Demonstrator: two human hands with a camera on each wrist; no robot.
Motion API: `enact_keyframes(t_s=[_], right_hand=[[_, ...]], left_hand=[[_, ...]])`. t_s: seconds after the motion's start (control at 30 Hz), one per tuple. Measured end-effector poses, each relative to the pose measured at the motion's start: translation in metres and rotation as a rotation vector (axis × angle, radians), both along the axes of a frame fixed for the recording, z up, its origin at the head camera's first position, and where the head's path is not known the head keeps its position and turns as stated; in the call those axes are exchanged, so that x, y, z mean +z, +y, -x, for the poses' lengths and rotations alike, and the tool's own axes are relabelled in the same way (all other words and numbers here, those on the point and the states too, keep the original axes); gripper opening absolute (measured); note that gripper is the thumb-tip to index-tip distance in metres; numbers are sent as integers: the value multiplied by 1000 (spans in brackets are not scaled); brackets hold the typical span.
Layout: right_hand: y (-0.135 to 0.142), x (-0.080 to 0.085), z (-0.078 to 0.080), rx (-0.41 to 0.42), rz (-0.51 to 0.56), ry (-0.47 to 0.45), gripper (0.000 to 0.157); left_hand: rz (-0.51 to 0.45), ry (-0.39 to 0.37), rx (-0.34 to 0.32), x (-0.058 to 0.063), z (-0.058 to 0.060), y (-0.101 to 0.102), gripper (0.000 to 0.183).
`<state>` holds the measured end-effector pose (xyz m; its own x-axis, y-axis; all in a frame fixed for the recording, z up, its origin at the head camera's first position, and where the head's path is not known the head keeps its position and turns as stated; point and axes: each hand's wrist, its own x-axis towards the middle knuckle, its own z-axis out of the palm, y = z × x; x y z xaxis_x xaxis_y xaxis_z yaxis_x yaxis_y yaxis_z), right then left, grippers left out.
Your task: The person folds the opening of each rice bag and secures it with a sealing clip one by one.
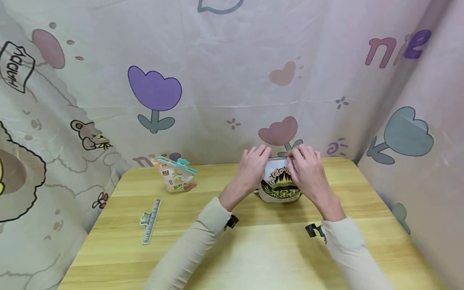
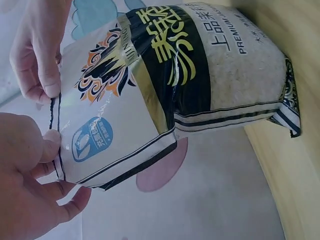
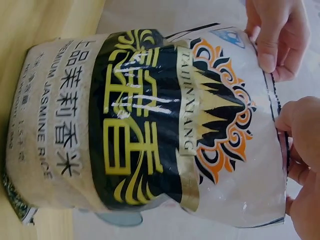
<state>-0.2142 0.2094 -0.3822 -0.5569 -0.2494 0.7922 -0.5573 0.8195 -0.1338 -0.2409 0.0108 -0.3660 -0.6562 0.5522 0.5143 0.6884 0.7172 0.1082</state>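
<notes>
A bag of jasmine rice (image 1: pixel 280 188) stands upright on the table at the back, printed in black and gold with an orange crest. My left hand (image 1: pixel 253 167) pinches one side of its top edge between thumb and fingers. On the other side of that edge, my right hand (image 1: pixel 309 171) pinches it in the same way. In the left wrist view, the bag's cut rim (image 2: pixel 58 120) shows as a dark-lined strip held between both hands. The right wrist view shows the bag's front (image 3: pixel 135 120), with rice filling its lower part.
At the back left of the wooden table (image 1: pixel 268 249) stands a small printed food pouch (image 1: pixel 177 179), its top held by a teal sealing clip (image 1: pixel 177 164). A grey and white bear-shaped clip (image 1: pixel 150 221) lies in front of it. A patterned curtain (image 1: pixel 224 72) hangs behind.
</notes>
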Motion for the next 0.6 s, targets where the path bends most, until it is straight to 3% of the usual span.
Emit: enact_keyframes(t_s=[0.37,0.6], right_hand=[[-43,-2,-14,67,31,-13,4],[-75,-2,-17,123,55,1,4]], left_hand=[[-137,-12,30,-4,-26,-44,35],[-266,-40,52,-3,-36,-74,11]])
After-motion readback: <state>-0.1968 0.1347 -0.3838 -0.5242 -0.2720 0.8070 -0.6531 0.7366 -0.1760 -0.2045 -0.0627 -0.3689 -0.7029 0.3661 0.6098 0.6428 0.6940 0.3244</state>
